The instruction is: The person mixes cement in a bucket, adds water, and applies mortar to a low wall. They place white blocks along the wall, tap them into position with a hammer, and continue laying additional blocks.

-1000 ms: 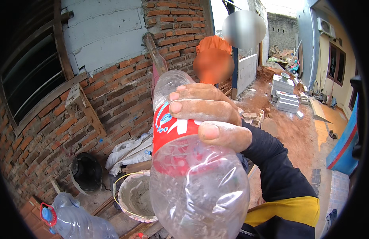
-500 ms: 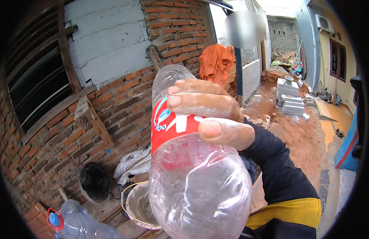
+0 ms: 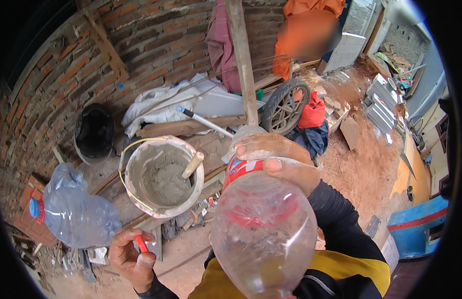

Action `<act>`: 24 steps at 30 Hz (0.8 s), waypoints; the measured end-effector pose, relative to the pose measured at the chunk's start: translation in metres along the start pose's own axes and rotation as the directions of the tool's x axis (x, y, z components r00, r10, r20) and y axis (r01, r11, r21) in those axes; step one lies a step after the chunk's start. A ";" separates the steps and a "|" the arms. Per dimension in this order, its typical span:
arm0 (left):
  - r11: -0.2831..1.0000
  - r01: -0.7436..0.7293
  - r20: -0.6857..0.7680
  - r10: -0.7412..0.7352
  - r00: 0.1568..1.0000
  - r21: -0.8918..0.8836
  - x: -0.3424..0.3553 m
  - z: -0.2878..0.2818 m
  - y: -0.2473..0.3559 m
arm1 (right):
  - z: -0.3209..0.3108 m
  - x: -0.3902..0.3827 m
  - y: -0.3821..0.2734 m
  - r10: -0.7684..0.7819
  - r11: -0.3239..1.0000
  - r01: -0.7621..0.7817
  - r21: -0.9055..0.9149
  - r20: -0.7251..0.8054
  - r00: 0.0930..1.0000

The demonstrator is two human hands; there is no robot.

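Free gap between cap (image 3: 141,244) and bottle (image 3: 263,234)

Clear bottle (image 3: 263,229) cut off below, orange cloth (image 3: 308,32) partly blurred, wooden-handled tool (image 3: 193,164) partly hidden in mortar (image 3: 163,182)

Clear, red-labelled bottle (image 3: 263,219), neck toward the view's lower edge; red cap (image 3: 141,244) off, leftward.

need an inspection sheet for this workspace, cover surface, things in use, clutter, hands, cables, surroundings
Surface: reddish dirt ground; timber beyond the bucket.
Things in use: clear bottle with red label, tilted; small red piece, cap-like.
Clutter: bucket with grey mix and wooden-handled tool, black helmet, bluish jug, white sack, wheel.
Hands: left hand pinches the small red piece; right hand grips the bottle at its label.
Cables: nothing clearly seen.
Surroundings: brick wall; stacked pale blocks.
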State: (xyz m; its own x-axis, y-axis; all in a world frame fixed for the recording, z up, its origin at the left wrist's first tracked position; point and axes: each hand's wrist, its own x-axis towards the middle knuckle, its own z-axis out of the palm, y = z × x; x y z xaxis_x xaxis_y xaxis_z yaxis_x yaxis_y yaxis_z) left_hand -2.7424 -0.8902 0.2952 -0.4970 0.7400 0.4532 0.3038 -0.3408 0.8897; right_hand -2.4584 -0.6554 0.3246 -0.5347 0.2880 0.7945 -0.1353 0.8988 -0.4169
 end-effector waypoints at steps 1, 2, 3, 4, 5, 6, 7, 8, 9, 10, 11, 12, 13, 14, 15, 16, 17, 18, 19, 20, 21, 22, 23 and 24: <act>1.000 0.017 0.012 -0.017 1.000 0.003 0.002 0.011 0.010 | 0.005 -0.017 0.006 0.092 0.995 -0.093 0.041 0.041 0.995; 0.999 0.041 0.089 -0.040 0.995 -0.006 0.002 0.025 0.017 | 0.010 -0.033 0.012 0.055 0.999 -0.054 -0.007 0.051 0.997; 0.998 0.058 0.146 -0.059 0.988 0.005 0.005 0.038 0.022 | 0.014 -0.047 0.017 0.102 0.994 -0.098 -0.039 0.122 0.987; 0.998 0.061 0.208 -0.063 0.976 0.014 0.010 0.049 0.023 | 0.020 -0.065 0.012 0.208 0.977 -0.195 -0.082 0.211 0.955; 0.992 0.028 0.303 -0.064 0.951 0.123 0.016 0.058 0.022 | 0.023 -0.079 0.011 0.306 0.951 -0.278 -0.136 0.293 0.906; 0.974 -0.020 0.406 -0.075 0.911 0.225 0.022 0.064 0.019 | 0.025 -0.092 0.010 0.379 0.926 -0.351 -0.143 0.340 0.861; 0.943 -0.057 0.494 -0.120 0.861 0.328 0.025 0.070 0.016 | 0.026 -0.104 0.009 0.446 0.894 -0.419 -0.155 0.389 0.806; 0.937 -0.020 0.506 -0.171 0.845 0.349 0.024 0.077 0.013 | 0.026 -0.114 0.008 0.519 0.849 -0.496 -0.181 0.454 0.724; 0.924 0.033 0.506 -0.238 0.829 0.380 0.024 0.083 0.009 | 0.026 -0.122 0.008 0.535 0.837 -0.516 -0.183 0.473 0.700; 0.912 0.078 0.510 -0.294 0.808 0.402 0.021 0.087 0.005 | 0.026 -0.129 0.006 0.561 0.813 -0.548 -0.194 0.511 0.651; 0.893 0.142 0.490 -0.361 0.793 0.427 0.017 0.091 0.001 | 0.026 -0.134 0.006 0.584 0.789 -0.577 -0.210 0.546 0.600; 0.876 0.193 0.475 -0.411 0.778 0.442 0.014 0.093 -0.003 | 0.026 -0.138 0.006 0.596 0.776 -0.597 -0.201 0.544 0.591; 0.856 0.244 0.456 -0.460 0.762 0.455 0.009 0.095 -0.006 | 0.025 -0.139 0.007 0.590 0.778 -0.598 -0.192 0.551 0.590; 0.854 0.258 0.433 -0.463 0.774 0.452 0.005 0.095 -0.009 | 0.025 -0.138 0.009 0.583 0.780 -0.598 -0.183 0.559 0.590; 0.853 0.269 0.411 -0.463 0.785 0.448 0.002 0.095 -0.012 | 0.024 -0.135 0.011 0.577 0.783 -0.597 -0.177 0.565 0.590; 0.845 0.279 0.389 -0.471 0.792 0.456 0.000 0.092 -0.014 | 0.023 -0.131 0.014 0.590 0.772 -0.611 -0.177 0.556 0.585; 0.852 0.262 0.348 -0.440 0.828 0.454 -0.002 0.089 -0.017 | 0.022 -0.125 0.018 0.605 0.761 -0.624 -0.180 0.545 0.580; 0.849 0.247 0.306 -0.417 0.856 0.467 -0.003 0.084 -0.019 | 0.020 -0.117 0.022 0.617 0.750 -0.637 -0.178 0.534 0.577; 0.846 0.240 0.259 -0.395 0.881 0.476 -0.005 0.078 -0.020 | 0.019 -0.109 0.026 0.648 0.734 -0.642 -0.221 0.509 0.567; 0.831 0.256 0.196 -0.393 0.898 0.494 -0.008 0.072 -0.022 | 0.017 -0.099 0.031 0.676 0.718 -0.647 -0.257 0.480 0.559; 0.819 0.291 0.147 -0.409 0.901 0.495 -0.012 0.066 -0.023 | 0.015 -0.089 0.036 0.702 0.700 -0.650 -0.295 0.449 0.552; 0.807 0.326 0.099 -0.424 0.900 0.492 -0.016 0.060 -0.026 | 0.015 -0.079 0.041 0.696 0.714 -0.621 -0.324 0.429 0.576; 0.791 0.370 0.047 -0.447 0.893 0.486 -0.021 0.055 -0.028 | 0.014 -0.069 0.046 0.710 0.701 -0.616 -0.359 0.432 0.556; 0.791 0.382 0.023 -0.446 0.895 0.477 -0.027 0.050 -0.031 | 0.014 -0.058 0.050 0.715 0.699 -0.597 -0.395 0.428 0.553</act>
State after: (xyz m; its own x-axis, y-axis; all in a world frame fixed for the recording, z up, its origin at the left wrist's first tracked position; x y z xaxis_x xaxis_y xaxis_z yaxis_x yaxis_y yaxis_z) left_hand -2.6977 -0.8702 0.2527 -0.5616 0.8274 0.0072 0.4381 0.2899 0.8509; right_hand -2.4459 -0.6322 0.2512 -0.7497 0.6601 -0.0475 0.5537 0.5864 -0.5912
